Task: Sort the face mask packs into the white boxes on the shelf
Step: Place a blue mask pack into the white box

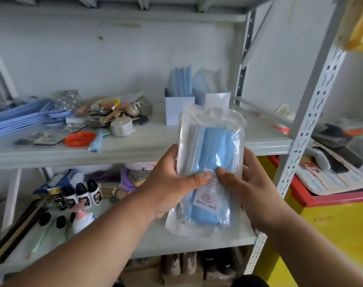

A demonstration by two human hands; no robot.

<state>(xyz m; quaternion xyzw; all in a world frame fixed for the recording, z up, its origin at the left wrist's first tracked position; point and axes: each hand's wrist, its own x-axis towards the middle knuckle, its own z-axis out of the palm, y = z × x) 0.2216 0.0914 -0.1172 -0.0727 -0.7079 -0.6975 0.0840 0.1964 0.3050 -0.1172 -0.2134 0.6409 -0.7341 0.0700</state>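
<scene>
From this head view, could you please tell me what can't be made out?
- Print on the pack label: too small, blurred, partly under both thumbs.
- Right white box: lower part hidden by the held mask pack.
- Fingers of the left hand and right hand: mostly behind the pack.

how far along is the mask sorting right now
Done: the left white box already holds blue packs, the right white box pale ones. In hand: both the left hand and right hand grip one blue mask pack. Left: boxing it; more blue masks lie on the shelf.
</scene>
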